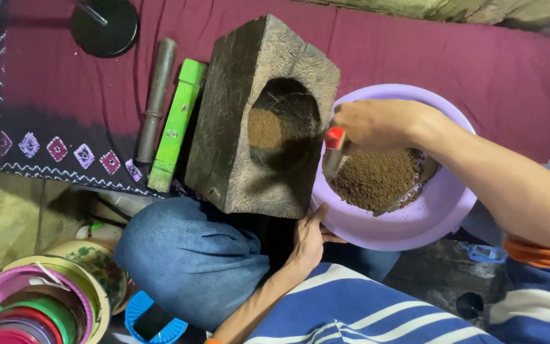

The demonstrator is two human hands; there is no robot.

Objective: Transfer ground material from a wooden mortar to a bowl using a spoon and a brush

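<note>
right hand point(377, 124): clenched on a red-handled tool point(334, 151), blade down into the powder; tool type can't tell
left hand point(307, 242): fingers spread, flat against the bowl rim near the mortar's lower corner, steadying; not gripping anything
bowl point(415, 223): lilac plastic, under right hand, touching the mortar's right side
powder point(377, 178): brown heap in bowl, directly below right hand
mortar point(256, 121): dark wooden block, left of right hand, above left hand; its hollow point(281, 124) holds a smaller lot of brown powder
progress: judging by amounts, most powder sits in the bowl, some remains in the hollow; the work looks well along but not finished
pestle point(156, 99): dark rod, far left of both hands, on the cloth, untouched
green box point(176, 124): long narrow green pack between pestle and mortar, lying flat, small pale label marks on its side
cloth point(65, 95): maroon with a diamond-pattern border, under mortar and pestle
black disc point(104, 25): round, top left, well away from hands
lids point(33, 306): stacked round coloured rims, low left of left hand
knee point(189, 255): blue denim, just left of left hand
</note>
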